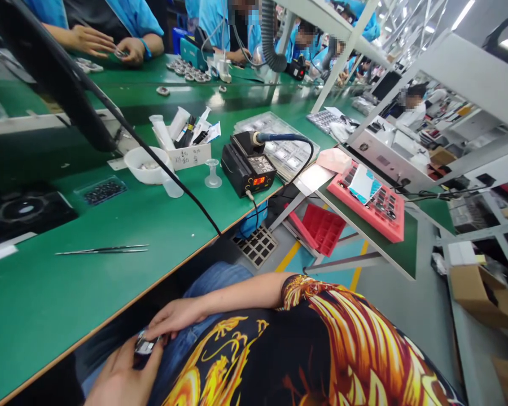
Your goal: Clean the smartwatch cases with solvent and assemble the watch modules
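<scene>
In my lap, just below the bench edge, a small glossy black piece with a silver rim, like a watch case, sits between my hands. My left hand is closed around it, thumb on one side and fingers on the other. From above, my right hand reaches over with its fingers pressed on the piece's upper edge; its fingertips are partly hidden. Tweezers lie on the green bench nearby, apart from both hands.
On the bench stand a soldering station, a white bowl, a box of syringes, a clear spool and a tray of small black parts. A black cable crosses the bench. A red tray lies right. Co-workers sit opposite.
</scene>
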Tool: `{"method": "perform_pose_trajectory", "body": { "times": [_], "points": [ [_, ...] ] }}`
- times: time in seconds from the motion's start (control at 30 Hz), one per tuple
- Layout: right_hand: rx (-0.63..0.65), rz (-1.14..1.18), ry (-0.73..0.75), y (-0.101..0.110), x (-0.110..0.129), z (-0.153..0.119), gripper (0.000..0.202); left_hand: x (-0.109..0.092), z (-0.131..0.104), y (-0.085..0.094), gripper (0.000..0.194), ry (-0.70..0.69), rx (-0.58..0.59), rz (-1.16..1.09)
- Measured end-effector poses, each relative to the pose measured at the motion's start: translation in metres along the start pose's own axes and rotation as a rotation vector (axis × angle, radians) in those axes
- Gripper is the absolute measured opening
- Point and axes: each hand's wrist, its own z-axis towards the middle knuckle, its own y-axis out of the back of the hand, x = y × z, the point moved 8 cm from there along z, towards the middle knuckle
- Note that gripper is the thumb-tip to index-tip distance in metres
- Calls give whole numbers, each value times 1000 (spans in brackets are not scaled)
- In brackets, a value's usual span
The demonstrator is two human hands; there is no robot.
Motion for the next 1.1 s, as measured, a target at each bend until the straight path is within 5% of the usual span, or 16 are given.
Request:
{"method": "perform_pose_trajectory", "body": {
  "times": [0.27, 0.43, 0.63, 1.1],
  "points": [
    [-93, 41, -41, 13, -7, 12, 26, -4, 7, 4, 53, 103, -53, -22],
    [-243, 46, -7, 19, 4, -12, 24, -14, -1, 5, 47, 88, -162, 3],
    [-305, -73, 97, 29, 10, -2, 16, 1, 2, -4, 34, 115, -282, -99],
    [-408, -366, 361, 31, 25, -11, 13, 8, 3, -17, 33, 117, -313, -108]
  ]
}}
